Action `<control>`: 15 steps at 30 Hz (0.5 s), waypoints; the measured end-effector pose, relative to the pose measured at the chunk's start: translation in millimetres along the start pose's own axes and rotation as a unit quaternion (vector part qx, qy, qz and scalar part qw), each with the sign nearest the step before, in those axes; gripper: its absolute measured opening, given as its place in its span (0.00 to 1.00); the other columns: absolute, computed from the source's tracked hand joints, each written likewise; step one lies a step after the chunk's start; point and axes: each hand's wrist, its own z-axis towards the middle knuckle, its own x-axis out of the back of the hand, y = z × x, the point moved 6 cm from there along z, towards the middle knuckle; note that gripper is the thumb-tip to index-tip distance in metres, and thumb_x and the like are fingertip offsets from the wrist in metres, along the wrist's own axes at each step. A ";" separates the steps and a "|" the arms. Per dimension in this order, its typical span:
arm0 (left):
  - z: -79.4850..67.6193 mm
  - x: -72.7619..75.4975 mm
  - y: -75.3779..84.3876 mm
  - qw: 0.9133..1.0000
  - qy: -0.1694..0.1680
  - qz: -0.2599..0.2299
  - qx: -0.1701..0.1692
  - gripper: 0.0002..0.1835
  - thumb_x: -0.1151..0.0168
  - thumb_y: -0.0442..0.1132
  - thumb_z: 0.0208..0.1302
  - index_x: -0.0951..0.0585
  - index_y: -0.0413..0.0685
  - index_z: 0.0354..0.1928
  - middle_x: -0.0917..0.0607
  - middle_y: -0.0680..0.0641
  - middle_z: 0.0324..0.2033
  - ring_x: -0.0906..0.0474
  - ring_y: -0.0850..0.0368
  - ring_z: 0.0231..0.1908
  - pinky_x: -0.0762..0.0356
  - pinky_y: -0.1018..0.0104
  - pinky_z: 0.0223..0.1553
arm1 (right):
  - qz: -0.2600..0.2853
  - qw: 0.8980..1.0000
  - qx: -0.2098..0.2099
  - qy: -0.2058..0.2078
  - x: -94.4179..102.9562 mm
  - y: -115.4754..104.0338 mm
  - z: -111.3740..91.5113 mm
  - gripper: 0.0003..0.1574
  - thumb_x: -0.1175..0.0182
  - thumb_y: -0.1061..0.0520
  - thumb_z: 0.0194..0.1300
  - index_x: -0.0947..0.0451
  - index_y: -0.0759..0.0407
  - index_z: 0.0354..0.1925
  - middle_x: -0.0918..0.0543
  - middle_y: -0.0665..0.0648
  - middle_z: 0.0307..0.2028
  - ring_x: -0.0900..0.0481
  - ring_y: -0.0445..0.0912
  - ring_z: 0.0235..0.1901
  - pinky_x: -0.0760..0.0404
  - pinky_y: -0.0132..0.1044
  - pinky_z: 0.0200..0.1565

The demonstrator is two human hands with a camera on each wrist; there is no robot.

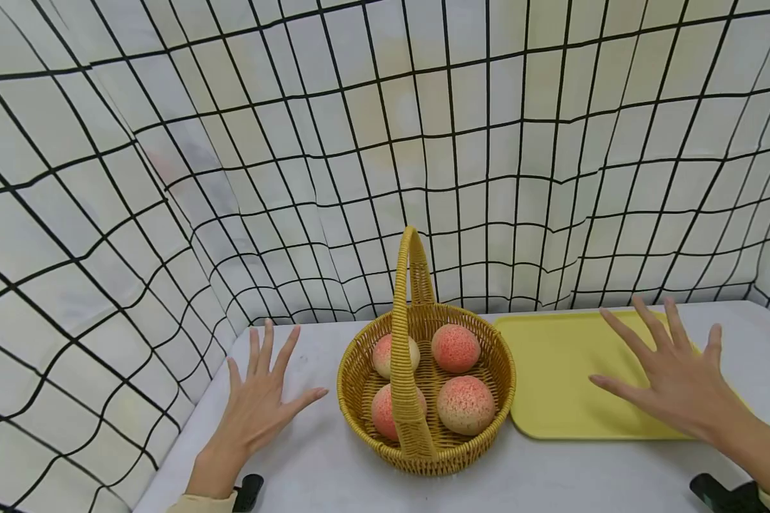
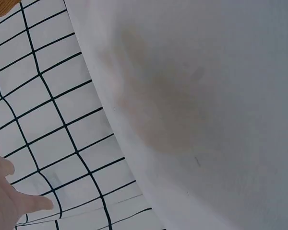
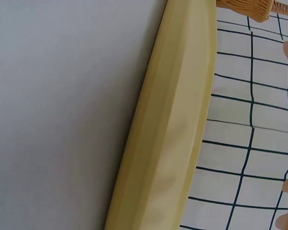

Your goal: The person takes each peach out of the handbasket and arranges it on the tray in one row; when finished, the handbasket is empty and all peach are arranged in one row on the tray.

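A yellow wicker basket (image 1: 426, 459) with a tall arched handle stands at the middle of the table. Several pink-speckled peaches lie in it, one of them a peach (image 1: 466, 405) at the near right. Left of the basket, my left hand (image 1: 259, 406) is spread over the table, fingers straight and holding nothing. My right hand (image 1: 680, 381) is spread above a yellow tray (image 1: 552, 377) to the basket's right, also with nothing in it. In the wrist views only bits of the fingers (image 2: 36, 203) show at the edge.
The white tabletop (image 1: 314, 470) runs under everything. A white cloth wall with a black grid net (image 1: 488, 178) rises behind the table and along its left side. Each wrist wears a dark band (image 1: 249, 491) next to a light sleeve.
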 end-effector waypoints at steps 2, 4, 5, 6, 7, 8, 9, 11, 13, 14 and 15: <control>0.5 -0.3 1.7 1.000 -0.004 -0.024 0.001 0.59 0.33 0.68 0.63 0.60 0.69 0.85 0.63 0.39 0.84 0.64 0.30 0.80 0.59 0.15 0.66 | 0.003 1.000 0.013 0.006 0.2 -4.3 0.0 0.65 0.32 0.26 0.60 0.53 0.34 0.84 0.53 0.64 0.83 0.73 0.65 0.81 0.79 0.86 0.60; 1.1 -0.2 5.0 0.998 -0.008 -0.055 -0.001 0.60 0.32 0.65 0.64 0.62 0.67 0.85 0.61 0.39 0.84 0.59 0.29 0.80 0.52 0.17 0.67 | 0.005 0.999 0.028 0.017 2.0 -9.7 1.2 0.64 0.31 0.26 0.59 0.50 0.34 0.84 0.50 0.64 0.82 0.69 0.65 0.81 0.75 0.86 0.62; 1.4 -0.1 7.0 0.997 -0.010 -0.073 -0.001 0.60 0.32 0.64 0.65 0.62 0.66 0.85 0.60 0.39 0.84 0.57 0.29 0.79 0.48 0.18 0.66 | 0.009 0.999 0.035 0.023 3.2 -13.1 2.3 0.63 0.31 0.27 0.58 0.48 0.34 0.83 0.48 0.64 0.81 0.67 0.65 0.82 0.74 0.85 0.63; 2.0 0.0 9.3 0.995 -0.014 -0.096 -0.002 0.59 0.32 0.62 0.67 0.63 0.66 0.85 0.59 0.40 0.84 0.55 0.29 0.79 0.45 0.19 0.65 | 0.014 0.998 0.044 0.031 4.9 -17.1 3.7 0.62 0.30 0.27 0.58 0.46 0.35 0.83 0.47 0.64 0.81 0.65 0.65 0.81 0.72 0.84 0.65; 2.5 0.1 12.0 0.992 -0.019 -0.126 -0.004 0.58 0.32 0.60 0.68 0.63 0.66 0.85 0.58 0.41 0.84 0.54 0.30 0.79 0.43 0.20 0.65 | 0.017 0.998 0.056 0.039 6.6 -21.7 5.7 0.61 0.30 0.27 0.58 0.45 0.36 0.82 0.46 0.64 0.80 0.63 0.66 0.81 0.71 0.83 0.67; 3.4 0.1 15.1 0.987 -0.025 -0.160 -0.008 0.57 0.33 0.57 0.70 0.63 0.64 0.85 0.57 0.41 0.83 0.53 0.31 0.79 0.41 0.21 0.65 | 0.020 0.996 0.069 0.049 8.6 -26.9 7.9 0.60 0.31 0.27 0.58 0.43 0.37 0.81 0.44 0.65 0.80 0.61 0.66 0.81 0.69 0.81 0.68; 4.2 0.0 18.1 0.980 -0.031 -0.194 -0.012 0.55 0.33 0.54 0.71 0.62 0.63 0.85 0.56 0.41 0.83 0.52 0.31 0.79 0.40 0.22 0.65 | 0.024 0.995 0.083 0.058 10.5 -33.0 10.6 0.58 0.32 0.26 0.59 0.41 0.38 0.80 0.43 0.65 0.79 0.60 0.67 0.81 0.67 0.79 0.70; 6.0 -0.8 24.0 0.965 -0.043 -0.258 -0.020 0.52 0.35 0.48 0.73 0.60 0.60 0.85 0.54 0.40 0.83 0.50 0.32 0.78 0.37 0.25 0.66 | 0.036 0.991 0.108 0.071 14.6 -46.8 16.1 0.56 0.33 0.25 0.60 0.38 0.40 0.78 0.42 0.65 0.78 0.58 0.67 0.81 0.66 0.75 0.73; 8.5 -1.4 30.1 0.947 -0.053 -0.314 -0.033 0.50 0.35 0.43 0.74 0.57 0.57 0.85 0.53 0.39 0.82 0.46 0.32 0.77 0.35 0.29 0.67 | 0.045 0.987 0.131 0.085 20.1 -61.9 22.0 0.54 0.35 0.23 0.62 0.36 0.43 0.78 0.41 0.65 0.78 0.58 0.67 0.81 0.64 0.71 0.75; 9.8 -1.7 33.0 0.940 -0.057 -0.335 -0.039 0.49 0.36 0.41 0.74 0.56 0.56 0.85 0.52 0.38 0.82 0.44 0.31 0.76 0.32 0.30 0.66 | 0.053 0.985 0.140 0.089 23.1 -70.0 25.1 0.54 0.35 0.24 0.62 0.35 0.44 0.77 0.41 0.65 0.78 0.57 0.67 0.81 0.63 0.69 0.76; 10.9 -2.5 35.3 0.933 -0.061 -0.353 -0.041 0.49 0.36 0.40 0.73 0.56 0.56 0.85 0.52 0.38 0.82 0.43 0.31 0.76 0.31 0.31 0.66 | 0.061 0.983 0.147 0.091 26.1 -78.2 28.4 0.53 0.35 0.25 0.63 0.35 0.45 0.77 0.41 0.65 0.79 0.58 0.66 0.81 0.62 0.67 0.77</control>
